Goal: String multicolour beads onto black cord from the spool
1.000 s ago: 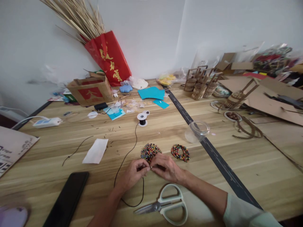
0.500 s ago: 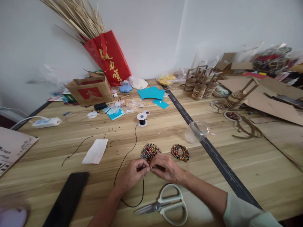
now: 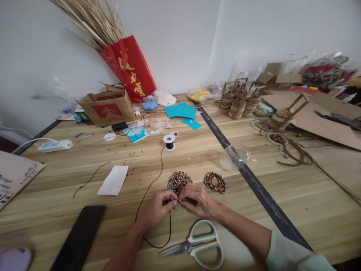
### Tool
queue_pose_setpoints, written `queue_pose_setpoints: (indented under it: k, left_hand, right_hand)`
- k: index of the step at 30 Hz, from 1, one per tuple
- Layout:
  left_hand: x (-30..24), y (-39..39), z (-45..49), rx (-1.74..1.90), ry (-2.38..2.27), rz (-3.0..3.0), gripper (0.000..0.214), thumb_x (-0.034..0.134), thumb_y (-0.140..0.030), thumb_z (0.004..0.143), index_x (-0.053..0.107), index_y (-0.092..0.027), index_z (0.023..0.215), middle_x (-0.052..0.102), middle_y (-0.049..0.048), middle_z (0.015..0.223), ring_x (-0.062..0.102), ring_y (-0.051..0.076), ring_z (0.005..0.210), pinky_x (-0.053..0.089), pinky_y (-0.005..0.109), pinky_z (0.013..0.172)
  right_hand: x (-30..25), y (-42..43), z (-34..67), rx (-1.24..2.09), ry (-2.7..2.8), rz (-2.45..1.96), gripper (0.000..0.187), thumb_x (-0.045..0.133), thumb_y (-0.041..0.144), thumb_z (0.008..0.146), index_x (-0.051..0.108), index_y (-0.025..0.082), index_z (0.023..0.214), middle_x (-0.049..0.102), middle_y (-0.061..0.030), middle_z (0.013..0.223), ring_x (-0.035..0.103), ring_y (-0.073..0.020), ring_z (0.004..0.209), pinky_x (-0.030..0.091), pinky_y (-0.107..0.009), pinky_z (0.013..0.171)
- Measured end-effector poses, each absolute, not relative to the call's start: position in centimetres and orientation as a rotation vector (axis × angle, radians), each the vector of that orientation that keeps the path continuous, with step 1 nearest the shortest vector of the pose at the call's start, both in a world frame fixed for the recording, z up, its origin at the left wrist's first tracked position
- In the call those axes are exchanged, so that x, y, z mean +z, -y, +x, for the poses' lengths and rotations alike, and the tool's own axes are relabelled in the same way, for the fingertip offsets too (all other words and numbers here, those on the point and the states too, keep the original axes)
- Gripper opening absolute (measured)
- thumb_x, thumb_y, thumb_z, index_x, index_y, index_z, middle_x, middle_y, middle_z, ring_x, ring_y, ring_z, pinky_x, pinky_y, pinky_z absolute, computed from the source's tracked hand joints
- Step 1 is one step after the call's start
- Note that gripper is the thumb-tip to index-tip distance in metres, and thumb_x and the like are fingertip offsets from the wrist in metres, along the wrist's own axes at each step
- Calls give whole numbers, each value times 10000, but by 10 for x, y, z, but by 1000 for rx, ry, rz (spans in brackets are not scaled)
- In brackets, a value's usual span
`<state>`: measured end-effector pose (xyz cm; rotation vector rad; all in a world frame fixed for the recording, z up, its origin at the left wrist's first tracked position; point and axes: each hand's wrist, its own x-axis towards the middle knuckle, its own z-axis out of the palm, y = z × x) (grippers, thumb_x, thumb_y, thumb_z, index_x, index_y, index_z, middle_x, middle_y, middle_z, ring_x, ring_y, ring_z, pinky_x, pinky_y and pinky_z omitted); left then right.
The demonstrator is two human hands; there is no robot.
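Observation:
Both hands meet just in front of a pile of multicoloured beads [image 3: 178, 181]. My left hand [image 3: 159, 207] is closed in a pinch on a thin black cord [image 3: 143, 201]. That cord runs down from a white-flanged spool [image 3: 169, 143], loops across the table and rises to the left fingers. Thumb and forefinger of my right hand [image 3: 200, 201] are pinched together, almost touching the left fingertips. A tiny pale spot shows there, too small to name. Right of the pile lies a coiled string of beads [image 3: 214, 182]. Scissors [image 3: 197, 246] with pale handles rest below the hands.
A black phone [image 3: 79, 237] and a white paper piece [image 3: 113, 180] lie to the left. A clear plastic jar [image 3: 234, 157] is beyond the right hand. Small woven baskets [image 3: 237, 108] and cardboard [image 3: 324, 124] stand far right; a red bag [image 3: 131, 69] leans on the wall.
The left fingertips have shifted very slightly apart from the right ones. All else looks unchanged.

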<state>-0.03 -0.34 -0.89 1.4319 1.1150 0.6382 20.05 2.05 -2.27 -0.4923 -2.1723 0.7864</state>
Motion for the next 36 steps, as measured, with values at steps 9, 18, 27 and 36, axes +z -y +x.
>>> queue_pose_setpoints:
  k: [9,18,27,36]
  left_hand:
    - [-9,4,-1,640,-1075,1343,202,659,-341,783,588,-152,776,716,64,700,629,158,628,464,247,596]
    - [-9,5,-1,639,-1085,1334,183,663,-318,777,598,-147,784,711,62,702,630,162,640,453,252,613]
    - [-5,5,2,676,-1091,1361,170,702,-256,715,631,-141,818,633,10,716,560,138,673,426,241,638]
    - [-9,5,-4,635,-1100,1438,218,633,-352,798,611,-139,754,658,29,626,564,136,590,398,236,585]
  right_hand:
    - [-26,-20,201,792,2118,-495,57,563,197,938,600,167,907,674,-68,806,614,-169,765,495,-281,706]
    - [-29,-21,202,812,2131,-480,62,545,189,952,600,169,931,679,-72,848,615,-170,803,495,-290,745]
    - [-22,-19,203,758,2231,-494,166,494,220,987,624,166,900,652,-76,857,584,-177,832,486,-294,740]
    - [-26,-19,204,722,2202,-543,121,484,229,991,577,172,939,626,-75,879,569,-163,812,483,-266,712]
